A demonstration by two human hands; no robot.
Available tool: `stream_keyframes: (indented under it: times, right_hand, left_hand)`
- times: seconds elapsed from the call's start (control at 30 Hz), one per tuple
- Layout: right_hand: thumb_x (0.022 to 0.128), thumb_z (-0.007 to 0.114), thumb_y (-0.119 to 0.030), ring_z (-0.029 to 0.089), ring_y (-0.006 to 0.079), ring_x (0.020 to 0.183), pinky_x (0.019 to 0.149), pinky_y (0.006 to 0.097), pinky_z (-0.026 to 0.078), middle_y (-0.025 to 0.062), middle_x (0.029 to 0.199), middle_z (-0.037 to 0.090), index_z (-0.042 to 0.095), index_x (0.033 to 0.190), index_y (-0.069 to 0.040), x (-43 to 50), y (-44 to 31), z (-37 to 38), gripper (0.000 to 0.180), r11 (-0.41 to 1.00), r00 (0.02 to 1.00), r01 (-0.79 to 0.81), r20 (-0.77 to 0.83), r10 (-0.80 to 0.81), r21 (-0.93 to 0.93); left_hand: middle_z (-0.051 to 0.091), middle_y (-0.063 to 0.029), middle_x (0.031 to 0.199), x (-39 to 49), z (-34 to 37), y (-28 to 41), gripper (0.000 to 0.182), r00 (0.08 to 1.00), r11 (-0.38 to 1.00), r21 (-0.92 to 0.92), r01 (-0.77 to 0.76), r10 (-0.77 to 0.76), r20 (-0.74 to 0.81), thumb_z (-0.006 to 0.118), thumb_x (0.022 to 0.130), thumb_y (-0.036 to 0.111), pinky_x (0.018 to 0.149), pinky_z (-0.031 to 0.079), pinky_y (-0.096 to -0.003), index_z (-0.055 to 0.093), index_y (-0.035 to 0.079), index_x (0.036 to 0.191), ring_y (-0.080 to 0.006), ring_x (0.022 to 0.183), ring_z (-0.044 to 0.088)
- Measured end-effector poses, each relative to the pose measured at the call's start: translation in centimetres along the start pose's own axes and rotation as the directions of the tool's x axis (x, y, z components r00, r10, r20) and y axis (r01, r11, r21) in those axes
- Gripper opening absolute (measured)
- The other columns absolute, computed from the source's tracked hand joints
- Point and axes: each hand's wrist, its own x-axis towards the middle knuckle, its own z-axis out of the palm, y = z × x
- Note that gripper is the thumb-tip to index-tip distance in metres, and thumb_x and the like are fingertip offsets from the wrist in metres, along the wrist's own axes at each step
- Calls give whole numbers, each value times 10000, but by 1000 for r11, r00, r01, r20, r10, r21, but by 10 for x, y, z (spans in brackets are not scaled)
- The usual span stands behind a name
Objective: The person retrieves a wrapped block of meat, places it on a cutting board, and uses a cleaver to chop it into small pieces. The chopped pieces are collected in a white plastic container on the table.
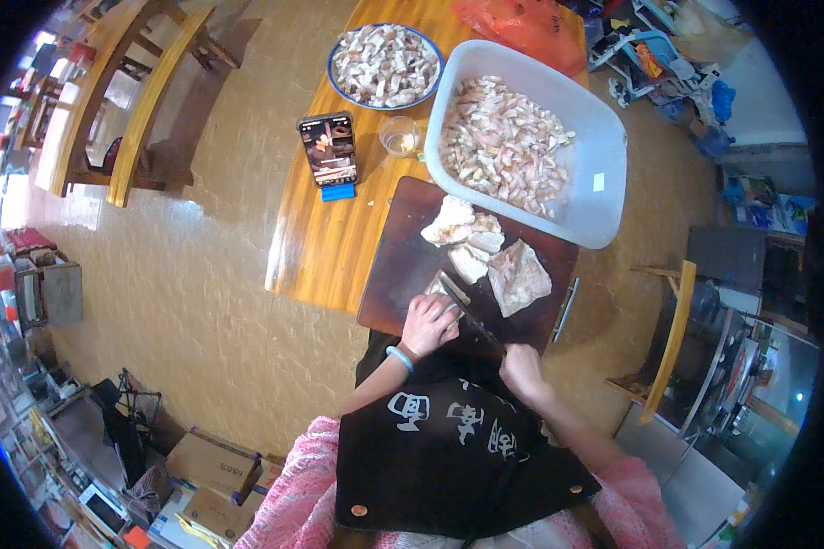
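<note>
My left hand [429,324], with a pale blue bangle at the wrist, presses a whitish piece of fatty meat [439,283] onto the dark brown cutting board [399,237]. In my right hand [524,374] is the handle of a kitchen knife [478,322]. Its blade lies against the meat, just beside my left fingers. Farther up the board lie a large slab of skin-like fatty meat [520,278] and several pale chunks [451,221]. Part of the held piece is hidden under my left hand.
A translucent plastic tub [597,151] of cut meat strips overlaps the board's far right. Beyond stand a blue-rimmed bowl [441,65] heaped with strips, a clear cup [399,137], a propped phone [328,151] and a red plastic bag [529,27] on the wooden table [316,254].
</note>
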Motion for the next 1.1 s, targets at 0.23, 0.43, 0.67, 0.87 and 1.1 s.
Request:
stream_keyframes:
  times: [0.23, 0.43, 0.67, 0.87, 1.1]
  right_hand:
    - [687, 593, -56, 628, 367, 758, 683, 442, 508, 234, 771, 626, 650, 747, 14, 74, -50, -8, 109, 984, 986, 158, -37, -161, -77]
    - [686, 577, -70, 623, 376, 756, 689, 446, 504, 229, 775, 625, 648, 729, 6, 51, -13, -3, 112, 989, 990, 144, -10, -144, -33]
    - [730, 561, -103, 596, 404, 698, 672, 480, 481, 240, 707, 602, 615, 698, 16, 15, 31, -26, 135, 995, 989, 22, -145, -8, 94]
    - [718, 539, -53, 619, 361, 636, 618, 452, 503, 209, 652, 604, 604, 806, 15, -20, -16, -31, 129, 981, 976, 177, -111, -185, -82]
    - [682, 549, -31, 634, 356, 642, 602, 433, 517, 215, 657, 612, 573, 759, 37, -44, -33, -43, 105, 980, 995, 101, 6, -102, -169]
  left_hand:
    - [529, -51, 995, 3, -1, 1, 327, 999, 999, 4, 51, -51, -15, 661, 629, 208, 828, 373, -429, 581, 124, 935, -262, 1008, 482]
    - [518, -89, 1009, 3, -5, 4, 355, 995, 998, -9, 61, -61, -74, 662, 632, 192, 856, 374, -434, 583, 115, 970, -288, 1004, 480]
    - [510, -120, 1042, -4, -6, 0, 365, 997, 997, -72, 23, -28, -70, 708, 658, 164, 844, 391, -434, 566, 97, 987, -310, 969, 491]
    - [513, -134, 1033, -11, 0, -4, 341, 992, 990, -131, 46, -60, -109, 725, 668, 191, 906, 376, -453, 556, 54, 930, -334, 986, 475]
    - [534, -120, 1083, -17, 1, -8, 375, 999, 997, -66, 40, -42, -35, 709, 672, 234, 936, 364, -466, 582, 72, 985, -344, 1067, 451]
